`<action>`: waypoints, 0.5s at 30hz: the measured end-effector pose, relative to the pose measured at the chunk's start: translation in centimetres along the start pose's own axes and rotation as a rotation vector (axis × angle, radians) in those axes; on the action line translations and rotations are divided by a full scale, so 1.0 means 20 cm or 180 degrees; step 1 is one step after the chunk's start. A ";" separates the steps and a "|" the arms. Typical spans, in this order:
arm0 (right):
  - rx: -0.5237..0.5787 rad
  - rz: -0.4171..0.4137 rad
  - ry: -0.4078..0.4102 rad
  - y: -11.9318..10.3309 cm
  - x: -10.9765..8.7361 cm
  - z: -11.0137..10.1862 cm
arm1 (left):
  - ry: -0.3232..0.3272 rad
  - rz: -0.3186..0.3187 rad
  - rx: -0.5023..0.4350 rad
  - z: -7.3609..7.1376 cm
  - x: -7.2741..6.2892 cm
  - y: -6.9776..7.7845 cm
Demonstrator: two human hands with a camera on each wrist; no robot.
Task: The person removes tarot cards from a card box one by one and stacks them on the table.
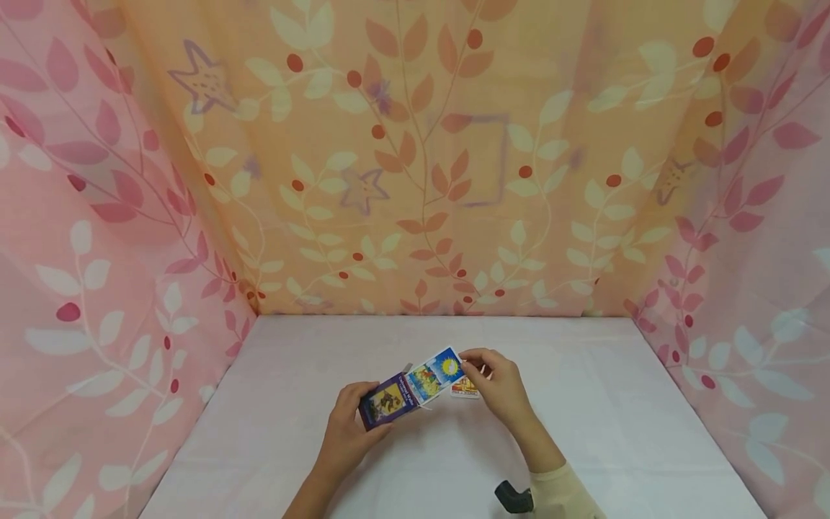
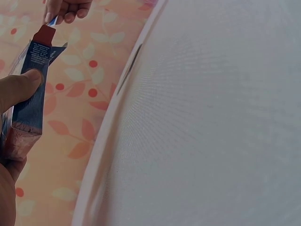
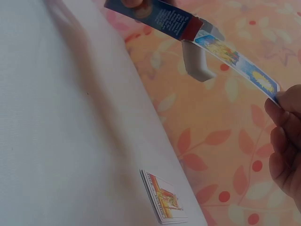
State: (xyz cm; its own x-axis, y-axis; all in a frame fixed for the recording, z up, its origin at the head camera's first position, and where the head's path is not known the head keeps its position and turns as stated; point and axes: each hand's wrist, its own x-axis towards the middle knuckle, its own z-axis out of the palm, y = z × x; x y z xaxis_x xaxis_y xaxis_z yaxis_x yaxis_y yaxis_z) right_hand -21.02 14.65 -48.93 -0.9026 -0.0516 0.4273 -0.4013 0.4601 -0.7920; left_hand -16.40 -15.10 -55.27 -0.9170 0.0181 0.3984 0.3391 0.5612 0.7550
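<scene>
My left hand grips a dark purple card box with a picture on its front, tilted up to the right above the table. Its end flaps stand open in the right wrist view. A picture card with a yellow sun on blue sticks partly out of that open end. My right hand pinches the card's outer end between thumb and fingers. Below the right hand, a small stack of cards lies on the table, partly hidden in the head view. Whether more than one card is pinched, I cannot tell.
A white cloth covers the table. Patterned curtains hang behind it and along both sides. A black curved piece sits by the right sleeve.
</scene>
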 end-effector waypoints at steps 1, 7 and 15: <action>-0.0002 -0.0023 0.0015 0.00 0.00 0.00 | -0.0001 -0.0001 -0.0001 0.00 0.00 0.00; -0.0021 -0.0006 0.0019 0.02 0.02 -0.02 | -0.0027 -0.0052 -0.0025 0.00 0.01 0.00; -0.0060 -0.0103 -0.0059 0.03 0.06 -0.06 | -0.0041 -0.0061 -0.0012 0.00 0.00 -0.01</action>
State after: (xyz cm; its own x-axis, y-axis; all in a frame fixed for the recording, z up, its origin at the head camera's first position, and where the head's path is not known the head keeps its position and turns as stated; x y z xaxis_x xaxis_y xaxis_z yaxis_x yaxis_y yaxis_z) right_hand -22.14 15.88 -48.33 -0.8920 -0.0830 0.4443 -0.4274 0.4745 -0.7696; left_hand -16.51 -15.13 -55.39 -0.9260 0.0180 0.3771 0.3221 0.5584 0.7645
